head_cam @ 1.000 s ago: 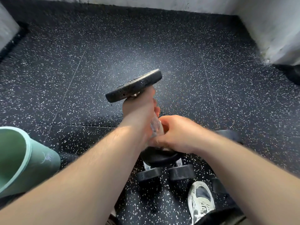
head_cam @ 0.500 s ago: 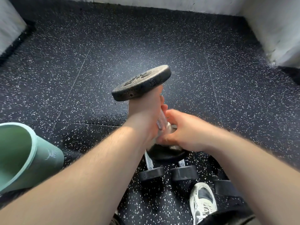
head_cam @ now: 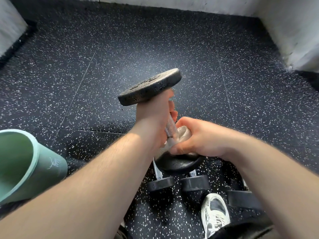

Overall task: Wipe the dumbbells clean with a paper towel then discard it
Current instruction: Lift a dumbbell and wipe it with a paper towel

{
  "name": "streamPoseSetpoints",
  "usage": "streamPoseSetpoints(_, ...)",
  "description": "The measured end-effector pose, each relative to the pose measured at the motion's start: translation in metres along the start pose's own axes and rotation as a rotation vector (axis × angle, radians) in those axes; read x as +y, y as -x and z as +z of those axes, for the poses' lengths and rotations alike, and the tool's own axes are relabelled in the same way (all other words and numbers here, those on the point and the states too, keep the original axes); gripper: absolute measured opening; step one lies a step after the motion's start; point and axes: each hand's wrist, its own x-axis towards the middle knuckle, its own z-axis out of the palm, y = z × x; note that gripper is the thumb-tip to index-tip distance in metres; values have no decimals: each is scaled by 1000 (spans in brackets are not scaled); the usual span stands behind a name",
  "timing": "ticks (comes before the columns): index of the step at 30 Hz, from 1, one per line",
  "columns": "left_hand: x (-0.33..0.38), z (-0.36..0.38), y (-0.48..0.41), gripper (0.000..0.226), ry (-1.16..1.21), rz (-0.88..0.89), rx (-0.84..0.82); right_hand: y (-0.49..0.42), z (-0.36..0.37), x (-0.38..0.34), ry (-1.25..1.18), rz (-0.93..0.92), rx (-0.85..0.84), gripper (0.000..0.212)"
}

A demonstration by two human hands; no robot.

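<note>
no readable text, labels or numbers

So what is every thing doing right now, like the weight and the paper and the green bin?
Held dumbbell: lifted off the floor, tilted, one end up.
Left hand: closed around the handle just under the top end.
Right hand: closed on the paper towel.
Paper towel: scrunched, pressed against the handle's lower part.
Other dumbbells: lying on the floor.
Green bin: open, no lid seen.
</note>
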Motion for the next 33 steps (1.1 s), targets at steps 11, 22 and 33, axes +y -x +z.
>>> streamPoseSetpoints(11,-2,-1,-1,23,-14,-15,3,1,0,-5,121,-6,-95,27)
streamPoseSetpoints(22,-3,-1,3,29,-19,11,-131,4,13,-16,222,59,54,36)
streamPoseSetpoints(33,-16,-4,10,20,-80,123,-645,-1,-4,1,104,-59,-278,46)
